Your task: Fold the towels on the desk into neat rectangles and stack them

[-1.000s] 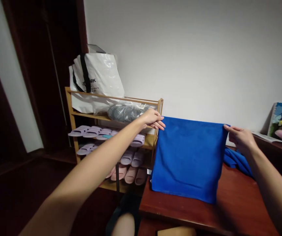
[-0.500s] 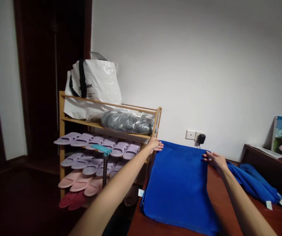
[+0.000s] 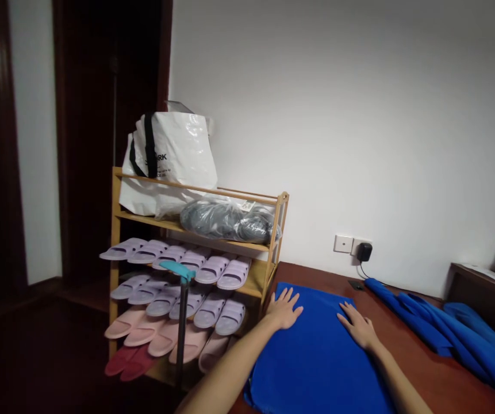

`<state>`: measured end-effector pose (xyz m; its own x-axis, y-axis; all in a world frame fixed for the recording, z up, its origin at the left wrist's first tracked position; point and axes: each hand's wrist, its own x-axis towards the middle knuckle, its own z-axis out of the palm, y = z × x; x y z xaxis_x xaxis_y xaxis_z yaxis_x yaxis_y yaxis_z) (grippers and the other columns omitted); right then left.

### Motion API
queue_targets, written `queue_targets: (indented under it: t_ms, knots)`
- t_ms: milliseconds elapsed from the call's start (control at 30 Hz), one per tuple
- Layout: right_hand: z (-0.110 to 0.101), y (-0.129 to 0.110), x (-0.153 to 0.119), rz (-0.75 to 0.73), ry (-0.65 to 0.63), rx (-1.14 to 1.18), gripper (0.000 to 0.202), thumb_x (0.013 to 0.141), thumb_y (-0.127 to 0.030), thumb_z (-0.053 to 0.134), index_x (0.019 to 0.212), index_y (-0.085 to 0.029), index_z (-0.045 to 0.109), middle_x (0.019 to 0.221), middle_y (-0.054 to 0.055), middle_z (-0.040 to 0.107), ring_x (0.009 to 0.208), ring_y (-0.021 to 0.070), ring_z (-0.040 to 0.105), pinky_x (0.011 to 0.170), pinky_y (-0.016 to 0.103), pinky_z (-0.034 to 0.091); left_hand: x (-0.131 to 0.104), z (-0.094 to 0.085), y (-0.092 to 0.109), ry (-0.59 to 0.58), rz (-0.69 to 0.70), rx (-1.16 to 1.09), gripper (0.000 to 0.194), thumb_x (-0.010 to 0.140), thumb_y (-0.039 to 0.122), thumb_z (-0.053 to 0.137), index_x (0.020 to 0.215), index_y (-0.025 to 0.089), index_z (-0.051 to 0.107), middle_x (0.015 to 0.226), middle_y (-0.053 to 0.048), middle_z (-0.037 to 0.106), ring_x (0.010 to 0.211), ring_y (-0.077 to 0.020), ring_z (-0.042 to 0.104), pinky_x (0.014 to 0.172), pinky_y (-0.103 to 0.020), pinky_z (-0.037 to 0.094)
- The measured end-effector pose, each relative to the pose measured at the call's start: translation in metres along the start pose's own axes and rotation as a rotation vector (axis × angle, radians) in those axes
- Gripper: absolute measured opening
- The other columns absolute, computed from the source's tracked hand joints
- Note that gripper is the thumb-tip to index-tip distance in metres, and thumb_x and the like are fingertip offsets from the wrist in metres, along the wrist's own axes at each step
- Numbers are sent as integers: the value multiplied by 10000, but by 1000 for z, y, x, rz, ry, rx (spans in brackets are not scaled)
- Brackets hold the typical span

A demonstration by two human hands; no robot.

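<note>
A blue cloth [image 3: 316,362] lies flat on the reddish-brown tabletop [image 3: 419,351], its near part running out of the bottom of the view. My left hand [image 3: 284,310] rests palm down near its far left corner, fingers spread. Near the far right corner, my right hand [image 3: 359,328] also lies flat on the fabric with its fingers stretched out. Neither hand grips anything. To the right, more blue cloth [image 3: 449,328] lies in a loose, crumpled heap, with a white tag at its near end.
Left of the table stands a wooden shoe rack [image 3: 256,282] with several lilac, pink and red slippers. A white bag [image 3: 182,149] and a plastic-wrapped grey bundle [image 3: 230,218] sit on top. A teal-topped pole [image 3: 182,310] stands before it. A black plug [image 3: 364,252] is in the wall socket.
Both hands have let go of the blue cloth's far corners, which were held raised. The cloth has come down flat, and the hands now press on it. The view has shifted slightly right.
</note>
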<state>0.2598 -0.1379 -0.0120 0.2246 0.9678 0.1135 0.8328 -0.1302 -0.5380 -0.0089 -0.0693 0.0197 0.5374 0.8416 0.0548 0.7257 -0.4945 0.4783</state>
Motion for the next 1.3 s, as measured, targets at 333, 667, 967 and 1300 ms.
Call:
queue_targets:
  t_ms: [333,667,967,1300]
  knots:
    - [2,9,-28,51,-99,-351,675,852,-634,147,1446,-312,174,1525,-14,102,1406,154,47,1117,476,127,-21,12,-4,-10,42,199,668,893,619,173,1450,262,262,1530,-43,151,1399,-265,95,1076,-565,99]
    - [-10,-57,-35,-58,-105,-404,686,887,-590,245,1443,-189,207,1525,83,99,1404,232,54,1125,504,4,-41,14,49,77,85,305,630,904,446,270,1439,113,301,1521,-118,162,1400,-289,57,1095,-540,-9]
    - [11,-35,-30,77,-59,-376,713,867,-633,140,1441,-218,217,1518,59,135,1399,209,107,1109,506,153,-25,17,18,74,-13,282,672,892,575,202,1433,194,323,1506,-97,222,1386,-302,143,1068,-581,124]
    - [-15,-40,-61,-20,156,-560,657,915,-410,178,1380,39,295,1483,209,129,1399,275,33,1122,515,5,-56,10,53,109,195,306,427,937,338,322,1191,136,599,1274,-166,551,1242,-303,431,1091,-484,163]
